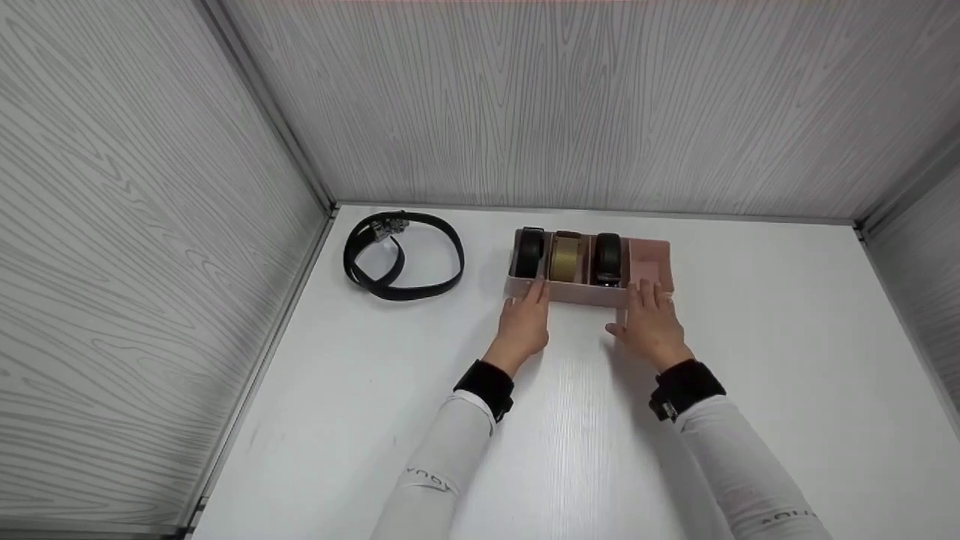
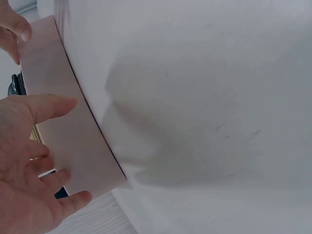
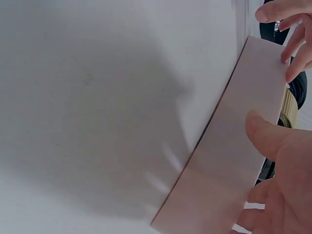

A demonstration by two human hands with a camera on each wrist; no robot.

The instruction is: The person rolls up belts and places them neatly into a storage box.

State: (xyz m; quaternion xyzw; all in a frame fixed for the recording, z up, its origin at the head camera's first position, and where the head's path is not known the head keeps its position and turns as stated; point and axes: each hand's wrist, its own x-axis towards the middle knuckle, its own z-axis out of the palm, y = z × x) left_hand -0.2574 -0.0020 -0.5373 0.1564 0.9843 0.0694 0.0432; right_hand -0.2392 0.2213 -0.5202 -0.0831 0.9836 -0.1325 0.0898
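Note:
A pink divided box [image 1: 577,294] stands near the back of the white table. Three coiled belts sit in it side by side: a black belt [image 1: 529,253] at the left, a tan belt [image 1: 565,259], then another black belt [image 1: 607,255]. The pink bottom shows in the rightmost compartment. My left hand [image 1: 525,327] reaches to the box's front at its left end, fingers extended. At the right end my right hand [image 1: 649,327] lies with straight fingers over the front rim, thumb out to the side. Neither hand grips a belt.
Left of the box, a loosely looped black belt [image 1: 405,291] with a silver buckle [image 1: 390,226] lies on the table [image 1: 570,435]. Wood-grain panels [image 1: 525,105] rise behind the table and at both sides.

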